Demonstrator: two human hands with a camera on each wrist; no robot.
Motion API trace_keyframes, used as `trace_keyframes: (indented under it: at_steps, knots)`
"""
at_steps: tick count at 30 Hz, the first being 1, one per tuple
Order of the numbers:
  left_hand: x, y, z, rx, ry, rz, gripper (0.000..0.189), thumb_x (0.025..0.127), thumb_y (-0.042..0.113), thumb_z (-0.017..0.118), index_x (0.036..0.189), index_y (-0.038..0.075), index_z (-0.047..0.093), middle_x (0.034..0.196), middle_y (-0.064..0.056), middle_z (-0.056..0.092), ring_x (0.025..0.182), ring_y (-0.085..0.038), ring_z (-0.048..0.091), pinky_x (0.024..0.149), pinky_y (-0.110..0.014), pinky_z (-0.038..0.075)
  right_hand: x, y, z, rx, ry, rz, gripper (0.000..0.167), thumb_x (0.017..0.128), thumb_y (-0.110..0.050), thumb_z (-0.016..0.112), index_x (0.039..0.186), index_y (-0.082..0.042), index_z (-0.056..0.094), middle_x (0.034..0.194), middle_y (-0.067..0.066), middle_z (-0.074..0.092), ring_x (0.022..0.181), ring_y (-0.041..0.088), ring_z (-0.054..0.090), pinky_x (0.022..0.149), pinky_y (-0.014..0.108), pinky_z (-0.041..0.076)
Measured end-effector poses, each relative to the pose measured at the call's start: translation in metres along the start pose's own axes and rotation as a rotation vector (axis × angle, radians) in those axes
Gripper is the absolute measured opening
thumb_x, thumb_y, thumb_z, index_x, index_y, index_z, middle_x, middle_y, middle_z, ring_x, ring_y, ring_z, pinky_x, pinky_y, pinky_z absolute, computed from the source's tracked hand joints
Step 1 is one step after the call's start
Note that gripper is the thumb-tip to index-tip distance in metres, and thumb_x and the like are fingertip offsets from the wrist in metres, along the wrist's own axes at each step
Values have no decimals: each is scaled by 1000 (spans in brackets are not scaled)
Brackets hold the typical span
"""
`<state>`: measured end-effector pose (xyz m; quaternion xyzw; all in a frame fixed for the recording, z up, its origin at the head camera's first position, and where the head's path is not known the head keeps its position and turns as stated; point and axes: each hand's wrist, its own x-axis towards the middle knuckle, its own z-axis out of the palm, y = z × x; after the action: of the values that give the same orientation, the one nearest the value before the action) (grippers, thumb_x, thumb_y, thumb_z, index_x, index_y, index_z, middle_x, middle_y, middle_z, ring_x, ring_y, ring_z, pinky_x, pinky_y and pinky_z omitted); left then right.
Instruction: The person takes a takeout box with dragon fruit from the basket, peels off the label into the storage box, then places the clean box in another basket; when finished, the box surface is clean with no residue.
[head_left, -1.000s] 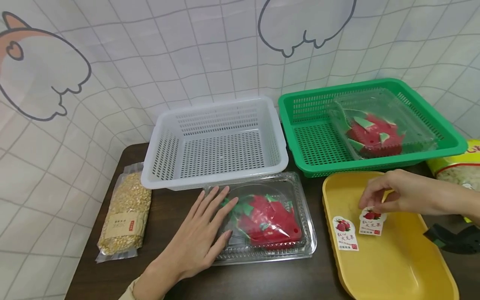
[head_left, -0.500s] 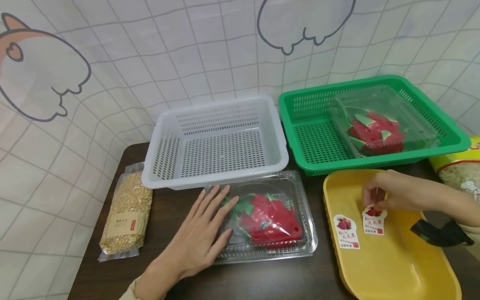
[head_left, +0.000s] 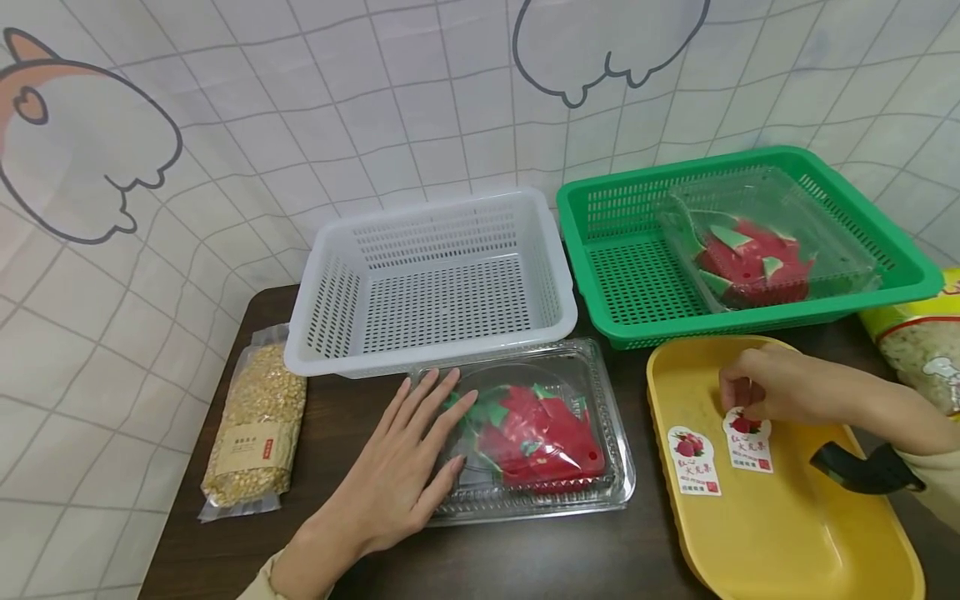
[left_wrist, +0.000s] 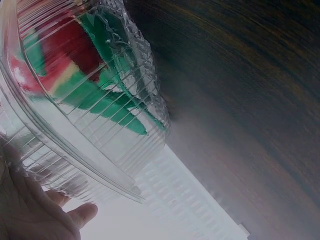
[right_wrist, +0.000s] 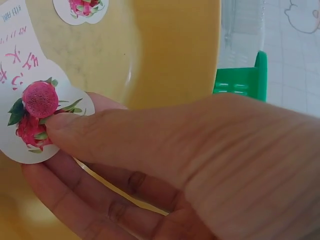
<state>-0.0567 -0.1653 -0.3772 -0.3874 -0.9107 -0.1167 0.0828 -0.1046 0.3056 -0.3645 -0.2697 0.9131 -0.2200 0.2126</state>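
Note:
My left hand point(head_left: 401, 467) lies with spread fingers on the left part of a clear plastic clamshell box point(head_left: 600, 375). Inside the box is a red dragon fruit with green tips point(head_left: 536, 437). In the right wrist view my right hand point(right_wrist: 135, 155) pinches a white label with a dragon fruit picture point(right_wrist: 40, 107) between thumb and fingers. That hand is over the yellow tray point(head_left: 795, 533). A second label of the same kind point(head_left: 693, 462) lies in the tray to the left of the held one. The left wrist view shows the box point(left_wrist: 85, 135) side-on above the left fingers.
Behind the box stands a white basket point(head_left: 442, 362). A green basket point(head_left: 630, 333) at the back right holds another clear box with a dragon fruit point(head_left: 757, 262). A bag of yellow grains point(head_left: 255, 425) lies at the left, and a yellow-topped bag point(head_left: 918, 342) at the right edge.
My right hand has shifted slightly within the tray, its forearm and the black wrist strap coming further into view, still pinching the label. My left hand has stayed on the box.

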Motion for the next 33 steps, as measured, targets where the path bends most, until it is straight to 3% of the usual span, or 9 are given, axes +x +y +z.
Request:
trace_keyframes:
  at_steps: [22,33]
  knots:
    - [1,0,-1,3,-1,2,62,111,43,39,165,15,31,172,-13,22,158,-36,19,127,-56,13,4,-5,11,-74,89,78,26,79,4,86,82,-12,65,72,-9,54,67,7,47,57,22,49]
    - [0,-1,-1,-3,-6,1,61,111,43,38,165,15,30,173,-12,21,159,-36,18,128,-56,12,5,-10,18,-184,229,160,28,82,4,82,76,-10,59,64,-6,45,61,11,43,54,25,38]
